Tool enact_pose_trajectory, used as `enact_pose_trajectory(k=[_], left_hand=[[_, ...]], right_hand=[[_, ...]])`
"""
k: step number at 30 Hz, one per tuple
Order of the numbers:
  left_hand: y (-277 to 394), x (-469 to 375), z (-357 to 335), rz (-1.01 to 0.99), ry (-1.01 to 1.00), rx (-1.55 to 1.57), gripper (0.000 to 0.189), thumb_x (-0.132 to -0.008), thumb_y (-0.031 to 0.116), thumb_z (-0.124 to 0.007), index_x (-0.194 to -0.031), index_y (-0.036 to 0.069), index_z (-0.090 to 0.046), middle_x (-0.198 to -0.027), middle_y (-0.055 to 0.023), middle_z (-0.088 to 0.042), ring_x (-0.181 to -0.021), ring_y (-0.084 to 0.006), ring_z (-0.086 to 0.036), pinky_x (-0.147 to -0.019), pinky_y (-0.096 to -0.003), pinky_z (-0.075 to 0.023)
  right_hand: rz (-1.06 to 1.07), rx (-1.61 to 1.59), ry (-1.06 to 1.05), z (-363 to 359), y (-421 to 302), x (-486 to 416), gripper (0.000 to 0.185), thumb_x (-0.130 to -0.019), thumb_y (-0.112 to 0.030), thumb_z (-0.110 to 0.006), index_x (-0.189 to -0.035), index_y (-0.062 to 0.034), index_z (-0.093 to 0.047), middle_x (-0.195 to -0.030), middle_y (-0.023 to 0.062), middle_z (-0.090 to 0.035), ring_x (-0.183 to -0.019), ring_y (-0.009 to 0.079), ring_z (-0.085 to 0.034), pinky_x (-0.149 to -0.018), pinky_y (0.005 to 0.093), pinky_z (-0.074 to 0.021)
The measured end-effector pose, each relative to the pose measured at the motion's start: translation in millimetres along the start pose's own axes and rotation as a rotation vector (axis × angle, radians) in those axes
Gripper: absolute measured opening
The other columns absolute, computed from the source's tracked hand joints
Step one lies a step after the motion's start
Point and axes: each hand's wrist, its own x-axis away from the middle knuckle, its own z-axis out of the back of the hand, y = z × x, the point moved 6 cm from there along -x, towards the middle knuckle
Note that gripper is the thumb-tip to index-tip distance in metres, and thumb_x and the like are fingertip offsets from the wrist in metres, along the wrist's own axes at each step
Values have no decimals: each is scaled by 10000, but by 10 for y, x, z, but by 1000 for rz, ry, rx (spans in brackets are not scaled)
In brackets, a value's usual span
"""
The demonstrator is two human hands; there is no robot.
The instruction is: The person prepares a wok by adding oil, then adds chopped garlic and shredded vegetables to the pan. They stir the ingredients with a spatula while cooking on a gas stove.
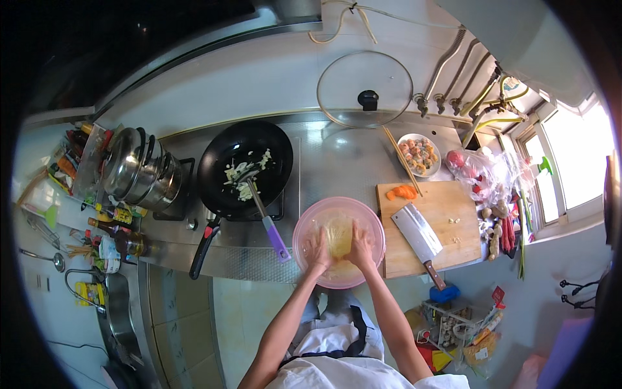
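A translucent pink plastic basin (300, 221) sits at the counter's front edge, directly before me. In it is a pale yellow mass of thin strands (338, 236) that looks like noodles. My left hand (319, 250) and my right hand (361, 247) reach inside and press the strands between them from both sides, with some fingertips hidden. Left of the basin, a black wok (214, 170) holds chopped pale green and white pieces (238, 175). A spatula with a purple handle (276, 240) leans in the wok, its handle end near the basin.
Right of the basin, a cleaver (419, 231) lies on a wooden cutting board (459, 206) beside orange slices (402, 192). Chopsticks (402, 160) lean against a bowl of shrimp-like pieces (419, 154). A glass lid (340, 92) stands against the wall. A stacked steel pot (146, 170) occupies the left burner.
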Motion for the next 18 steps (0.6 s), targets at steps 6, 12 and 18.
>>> enact_pose_trajectory(k=[6,12,18], left_hand=[[65,-350,13,-263,194,354,630,-510,162,-759,-1057,77,-458,-976,-161,-563,-948,-343,-532,-777,-391,-448],[185,29,458,-447,366,444,501,-581,-10,-647,-1065,72,-547,-990,-155,-581,-951,-330,-547,-796,-374,-446],[58,77,419,-478,212,302,770,-508,-40,-680,-1220,107,-425,-1235,-128,-443,-1152,-298,-411,-921,-391,-380]], right_hand=[[193,-285,-40,-25,-41,-401,757,-501,-43,-719,-1193,-98,-416,-1035,228,-532,-997,379,-500,-806,401,-433],[274,-376,139,540,-212,50,481,-571,93,-521,-1021,-73,-550,-972,183,-561,-940,356,-524,-779,390,-435],[214,-114,251,499,-18,285,589,-574,60,-589,-1137,-91,-506,-1193,204,-380,-1124,376,-376,-891,424,-359]])
